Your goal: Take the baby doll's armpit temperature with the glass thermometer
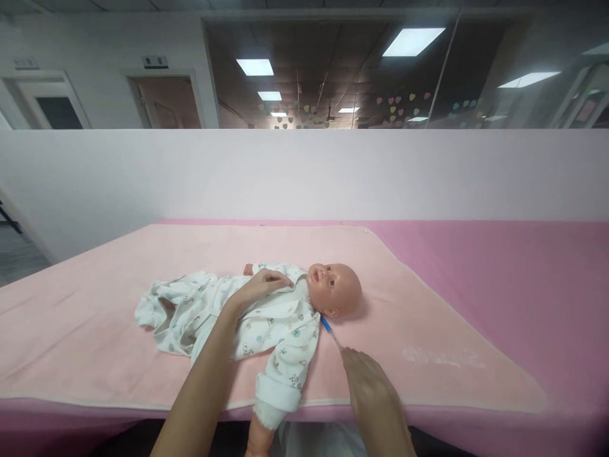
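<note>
A baby doll (335, 289) lies on its back, its head towards the right, dressed in a white patterned top (259, 333). My left hand (264, 285) rests over the doll's chest, fingers bent and closed at the front of the top near the collar. At the near side, my right hand (371, 377) grips a thin stick with a blue end (326, 324), which looks like a thermometer. That blue end points at the doll's neck and near shoulder and seems to touch the collar there. My right fingertips are mostly hidden behind the back of the hand.
Under the doll spreads a peach blanket (428, 330) over a pink table cover (499, 273). A low white partition (304, 174) runs along the far edge. White patterned cloth (176, 317) bunches at the doll's leg end. One doll arm (259, 438) hangs past the near edge.
</note>
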A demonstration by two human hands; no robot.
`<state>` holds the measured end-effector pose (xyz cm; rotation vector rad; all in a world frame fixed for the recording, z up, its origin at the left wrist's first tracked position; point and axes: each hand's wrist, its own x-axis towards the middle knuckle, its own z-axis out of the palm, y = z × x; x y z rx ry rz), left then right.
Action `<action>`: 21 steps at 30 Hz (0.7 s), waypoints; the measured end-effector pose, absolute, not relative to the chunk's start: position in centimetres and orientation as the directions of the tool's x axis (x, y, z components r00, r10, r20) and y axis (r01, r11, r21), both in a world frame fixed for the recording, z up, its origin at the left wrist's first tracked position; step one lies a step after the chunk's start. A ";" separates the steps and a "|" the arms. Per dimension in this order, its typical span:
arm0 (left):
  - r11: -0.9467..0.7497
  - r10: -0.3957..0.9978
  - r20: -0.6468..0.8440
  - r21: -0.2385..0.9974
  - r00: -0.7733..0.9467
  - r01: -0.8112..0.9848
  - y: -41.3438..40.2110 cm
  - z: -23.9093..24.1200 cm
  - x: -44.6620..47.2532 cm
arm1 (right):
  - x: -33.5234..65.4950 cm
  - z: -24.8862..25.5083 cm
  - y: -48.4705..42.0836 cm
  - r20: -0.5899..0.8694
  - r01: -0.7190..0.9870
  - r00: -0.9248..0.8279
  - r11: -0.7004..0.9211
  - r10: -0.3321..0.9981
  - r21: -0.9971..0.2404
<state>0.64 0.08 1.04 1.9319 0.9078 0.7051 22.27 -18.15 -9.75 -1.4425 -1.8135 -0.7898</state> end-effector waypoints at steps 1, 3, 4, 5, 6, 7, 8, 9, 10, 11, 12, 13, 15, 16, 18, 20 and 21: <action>-0.360 0.810 0.120 0.875 0.574 0.325 0.1 1.0 0.6 | 21.9 -9.7 -17.9 0.797 0.981 -0.143 0.189 0.587 0.037; -0.360 0.812 0.113 0.870 0.573 0.338 0.2 1.0 0.6 | 21.1 -9.4 -17.7 0.767 0.985 -0.120 0.169 0.630 0.015; -0.361 0.811 0.111 0.868 0.574 0.342 0.2 1.0 0.6 | 20.7 -9.4 -17.7 0.753 0.987 -0.105 0.159 0.650 0.000; -0.362 0.809 0.110 0.867 0.577 0.343 0.2 0.9 0.6 | 20.3 -9.3 -17.6 0.741 0.989 -0.090 0.148 0.666 -0.014; -0.364 0.808 0.110 0.866 0.579 0.342 0.3 0.9 0.6 | 19.9 -9.3 -17.6 0.733 0.990 -0.076 0.140 0.675 -0.026; -0.365 0.807 0.111 0.866 0.580 0.342 0.3 0.9 0.6 | 19.5 -9.3 -17.6 0.726 0.991 -0.065 0.131 0.685 -0.035; -0.367 0.807 0.111 0.864 0.580 0.345 0.3 0.9 0.6 | 19.2 -9.4 -17.6 0.720 0.992 -0.060 0.124 0.692 -0.037; -0.368 0.808 0.110 0.862 0.578 0.350 0.3 0.9 0.6 | 18.9 -9.4 -17.7 0.715 0.993 -0.059 0.117 0.697 -0.033; -0.369 0.810 0.111 0.859 0.576 0.355 0.3 0.9 0.6 | 18.7 -9.4 -17.7 0.709 0.994 -0.061 0.110 0.702 -0.024; -0.372 0.810 0.112 0.856 0.575 0.358 0.3 0.9 0.6 | 18.6 -9.3 -17.7 0.703 0.995 -0.062 0.102 0.709 -0.016; -0.374 0.810 0.113 0.855 0.576 0.358 0.2 0.9 0.6 | 18.6 -9.3 -17.8 0.695 0.995 -0.064 0.096 0.716 -0.007; -0.376 0.808 0.115 0.856 0.578 0.355 0.2 1.0 0.6 | 18.6 -9.2 -17.8 0.688 0.996 -0.067 0.092 0.723 0.000; -0.376 0.805 0.116 0.859 0.582 0.349 0.2 1.0 0.6 | 18.7 -9.2 -17.8 0.676 0.995 -0.076 0.097 0.733 0.006; -0.373 0.806 0.114 0.860 0.581 0.348 0.2 1.0 0.6 | 18.7 -9.2 -17.8 0.672 0.995 -0.082 0.104 0.736 0.007; -0.361 0.812 0.109 0.865 0.573 0.348 0.2 1.0 0.6 | 18.7 -9.3 -17.8 0.673 0.992 -0.101 0.123 0.733 0.014; -0.347 0.817 0.103 0.873 0.567 0.342 0.3 0.9 0.6 | 18.6 -9.3 -17.8 0.691 0.991 -0.110 0.135 0.715 0.018; -0.343 0.818 0.102 0.877 0.566 0.337 0.3 0.8 0.6 | 18.6 -9.1 -17.9 0.700 0.990 -0.114 0.143 0.705 0.017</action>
